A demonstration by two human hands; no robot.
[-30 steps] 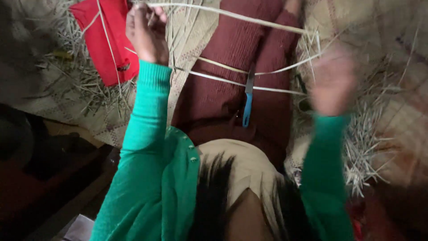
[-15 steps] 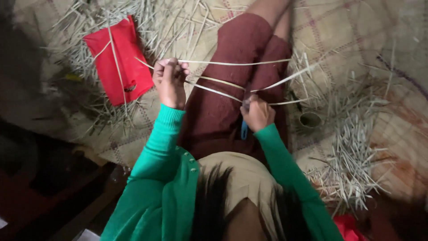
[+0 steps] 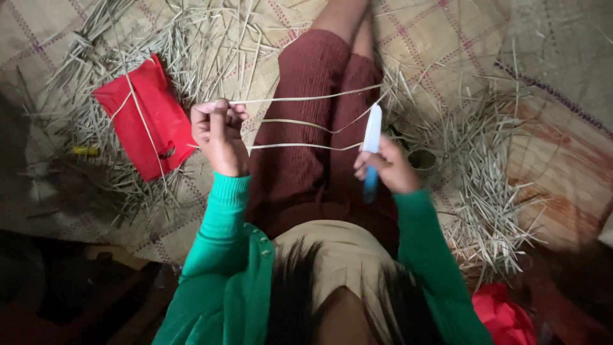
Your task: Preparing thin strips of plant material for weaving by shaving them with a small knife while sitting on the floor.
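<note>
Knife (image 3: 371, 137) handle mostly hiding inside right hand (image 3: 386, 169), pale blade sticking up. Left hand (image 3: 218, 131) gripping ends of thin pale straw strips (image 3: 300, 122) stretching taut over lap toward knife.

A single head-worn camera looks steeply down from close above the person's own chest and lap onto the woven mat (image 3: 447, 45), with no second view to overlap.

Pale straw strips (image 3: 306, 122) stretched taut beside blue-handled knife (image 3: 371, 150).
</note>
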